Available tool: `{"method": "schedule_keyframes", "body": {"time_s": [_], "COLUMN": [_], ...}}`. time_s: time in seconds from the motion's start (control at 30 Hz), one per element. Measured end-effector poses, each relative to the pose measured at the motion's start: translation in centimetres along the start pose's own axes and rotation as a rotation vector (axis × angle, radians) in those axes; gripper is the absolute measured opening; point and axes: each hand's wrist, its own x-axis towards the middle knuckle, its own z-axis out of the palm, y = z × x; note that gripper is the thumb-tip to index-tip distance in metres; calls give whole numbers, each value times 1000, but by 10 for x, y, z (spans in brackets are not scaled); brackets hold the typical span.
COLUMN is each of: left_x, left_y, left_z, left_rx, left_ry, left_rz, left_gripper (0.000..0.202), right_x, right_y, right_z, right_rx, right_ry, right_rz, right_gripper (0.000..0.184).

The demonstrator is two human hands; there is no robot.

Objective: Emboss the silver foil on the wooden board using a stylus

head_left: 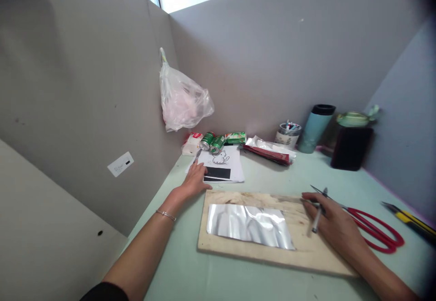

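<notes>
Board (299,242) lies long axis left-right, near the front edge of the desk (177,264). Foil (250,225) flat on the board's left-centre, same axis, between the hands. Left hand (195,180) far-left, fingers loose on the paper (223,167). Right hand (335,223) grips a pen (317,217) over the board's right end, nearer the foil. Scissors (373,230) just right. Free desk left of the board.

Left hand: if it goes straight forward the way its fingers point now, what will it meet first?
The left hand already rests on the paper with the drawing. Straight on, it would probably first reach the green cans lying near the wall, though depth is hard to judge.
</notes>
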Motion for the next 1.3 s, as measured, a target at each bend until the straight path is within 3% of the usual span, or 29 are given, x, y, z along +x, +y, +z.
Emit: {"method": "schedule_keyframes", "body": {"time_s": [0.1,0.2,0.43,0.6,0.83,1.03,1.17,1.3], "left_x": [-16,-28,-24,-20,-48,-72,-74,-75], "left_y": [-21,-26,8,16,12,-18,-35,-31], "left_z": [-17,-29,-21,-17,-35,-56,-51,-37], "left_rx": [19,20,-32,-44,-32,-6,23,16], "left_ry": [19,23,-81,-144,-135,-101,-58,-9], "left_rz": [8,75,344,414,391,261,130,72], "left_gripper": [36,34,32,33,32,29,33,34], "right_x": [0,-1,0,1,-1,1,1,0], "right_y": [2,2,2,2,5,6,4,3], "right_z": [1,0,-1,-1,1,3,1,-1], "right_rx": [0,2,1,-4,2,12,12,12], "right_ry": [-6,-11,-5,2,-11,-7,-10,-13], "right_rz": [-1,-4,-5,-8,-14,-18,-18,-4], "right_gripper": [37,36,37,39,38,37,38,40]}}
